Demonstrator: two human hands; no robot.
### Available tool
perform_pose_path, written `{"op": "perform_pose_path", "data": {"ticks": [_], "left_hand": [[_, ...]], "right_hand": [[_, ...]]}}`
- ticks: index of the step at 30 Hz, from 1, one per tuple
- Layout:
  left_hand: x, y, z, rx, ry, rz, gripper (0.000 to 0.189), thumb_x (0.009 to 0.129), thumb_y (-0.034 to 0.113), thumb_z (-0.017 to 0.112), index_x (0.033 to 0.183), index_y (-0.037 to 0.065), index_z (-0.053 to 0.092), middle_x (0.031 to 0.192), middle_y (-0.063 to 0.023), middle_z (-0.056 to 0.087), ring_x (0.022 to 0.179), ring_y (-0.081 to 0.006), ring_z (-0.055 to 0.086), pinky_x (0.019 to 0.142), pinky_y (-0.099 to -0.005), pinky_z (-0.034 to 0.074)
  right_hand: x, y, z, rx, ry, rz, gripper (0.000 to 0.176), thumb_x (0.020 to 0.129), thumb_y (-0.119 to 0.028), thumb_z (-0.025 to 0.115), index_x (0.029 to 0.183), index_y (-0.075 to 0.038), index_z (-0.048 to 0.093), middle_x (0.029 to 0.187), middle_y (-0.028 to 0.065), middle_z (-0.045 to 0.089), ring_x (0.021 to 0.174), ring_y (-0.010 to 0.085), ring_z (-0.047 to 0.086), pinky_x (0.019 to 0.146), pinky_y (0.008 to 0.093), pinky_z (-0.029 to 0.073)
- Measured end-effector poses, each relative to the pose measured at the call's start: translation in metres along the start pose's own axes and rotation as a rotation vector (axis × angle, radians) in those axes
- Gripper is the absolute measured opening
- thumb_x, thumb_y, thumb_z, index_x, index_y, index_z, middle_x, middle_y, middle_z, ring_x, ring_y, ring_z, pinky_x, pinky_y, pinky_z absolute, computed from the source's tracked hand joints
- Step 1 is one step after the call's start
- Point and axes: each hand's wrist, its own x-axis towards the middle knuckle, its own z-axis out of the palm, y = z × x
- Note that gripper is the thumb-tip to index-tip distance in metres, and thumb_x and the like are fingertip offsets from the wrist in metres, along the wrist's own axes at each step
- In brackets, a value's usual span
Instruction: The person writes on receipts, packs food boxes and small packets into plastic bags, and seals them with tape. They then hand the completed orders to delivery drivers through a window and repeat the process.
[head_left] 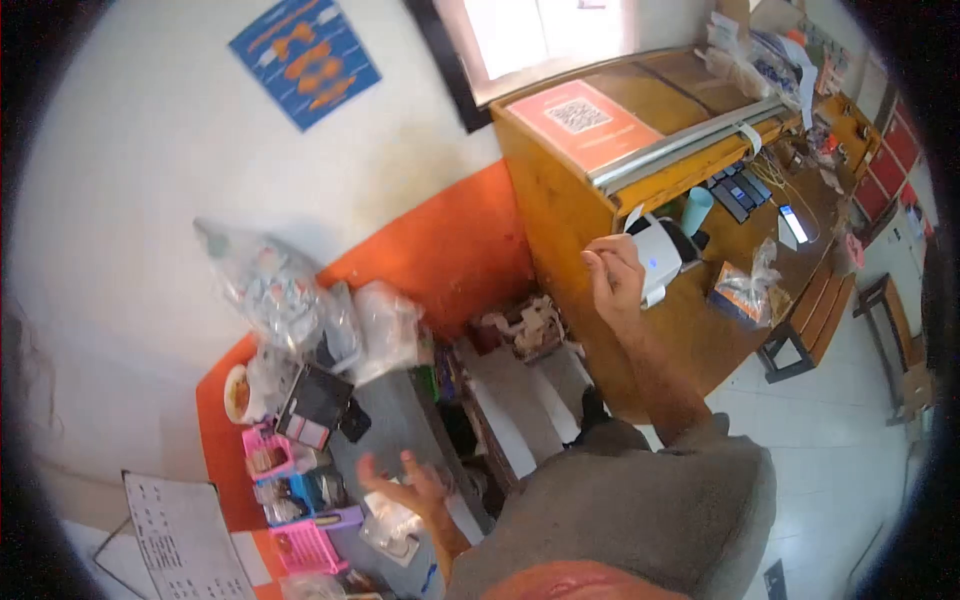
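Low at the left, my left hand (412, 487) is open and a little blurred, its fingers spread above the grey counter (400, 415). Just under it lies a whitish clear packet or tray (390, 527); whether I touch it cannot be told. My right hand (617, 275) is raised with its fingers curled closed in front of the wooden desk. Anything inside those fingers is hidden. Right behind this hand, a white device with a blue light (657, 262) sits on the desk (690, 345).
Pink baskets (305, 547), a black box (315, 403) and stuffed plastic bags (275, 290) line the wall side of the counter. On the desk are a teal cup (697, 207), a lit phone (793, 224) and a plastic-wrapped box (740, 293). A wooden bench (812, 320) stands beyond.
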Motion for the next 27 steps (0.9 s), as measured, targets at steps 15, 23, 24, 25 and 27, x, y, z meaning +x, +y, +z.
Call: {"op": "perform_pose_path", "data": {"ticks": [15, 23, 24, 25, 27], "left_hand": [[0.019, 0.337, 0.333, -0.588, -0.528, 0.872, 0.057, 0.074, 0.054, 0.07, 0.105, 0.01, 0.051, 0.103, -0.013, 0.052, 0.096, -0.0293, 0.048, 0.079, -0.0422, 0.042], [-0.002, 0.321, 0.359, -0.948, -0.426, 0.707, 0.052, 0.075, 0.031, 0.076, 0.107, 0.007, 0.044, 0.083, -0.0065, 0.053, 0.072, -0.021, 0.052, 0.058, -0.0306, 0.043], [-0.002, 0.317, 0.356, -0.959, -0.482, 0.686, 0.05, 0.075, 0.024, 0.076, 0.108, 0.007, 0.043, 0.082, -0.0059, 0.053, 0.069, -0.019, 0.052, 0.055, -0.0288, 0.041], [-0.002, 0.315, 0.353, -0.969, -0.54, 0.662, 0.05, 0.075, 0.018, 0.077, 0.108, 0.007, 0.041, 0.081, -0.0053, 0.053, 0.066, -0.0169, 0.051, 0.053, -0.027, 0.04], [-0.001, 0.315, 0.353, -0.982, -0.542, 0.668, 0.049, 0.075, 0.014, 0.076, 0.108, 0.007, 0.042, 0.08, -0.0051, 0.053, 0.064, -0.0156, 0.051, 0.051, -0.0262, 0.04]], "right_hand": [[0.12, 0.193, -0.064, -0.123, -0.196, -0.041, 0.019, 0.078, -0.032, 0.067, 0.079, -0.014, 0.063, 0.084, 0.0008, 0.063, 0.09, 0.0194, 0.059, 0.083, 0.0421, 0.039], [0.136, 0.2, -0.069, -0.124, -0.249, -0.071, 0.031, 0.082, -0.047, 0.06, 0.082, -0.017, 0.069, 0.089, -0.0044, 0.065, 0.088, 0.0165, 0.059, 0.074, 0.0354, 0.04], [0.138, 0.201, -0.069, -0.117, -0.253, -0.081, 0.031, 0.082, -0.047, 0.06, 0.082, -0.017, 0.069, 0.089, -0.0044, 0.065, 0.088, 0.0165, 0.059, 0.074, 0.0354, 0.04], [0.139, 0.2, -0.071, -0.121, -0.287, -0.078, 0.032, 0.083, -0.048, 0.06, 0.083, -0.017, 0.069, 0.091, -0.005, 0.066, 0.09, 0.0165, 0.059, 0.075, 0.0352, 0.041], [0.14, 0.2, -0.072, -0.125, -0.317, -0.084, 0.032, 0.083, -0.049, 0.06, 0.084, -0.018, 0.069, 0.092, -0.0057, 0.066, 0.092, 0.0165, 0.059, 0.076, 0.0349, 0.041]]}}
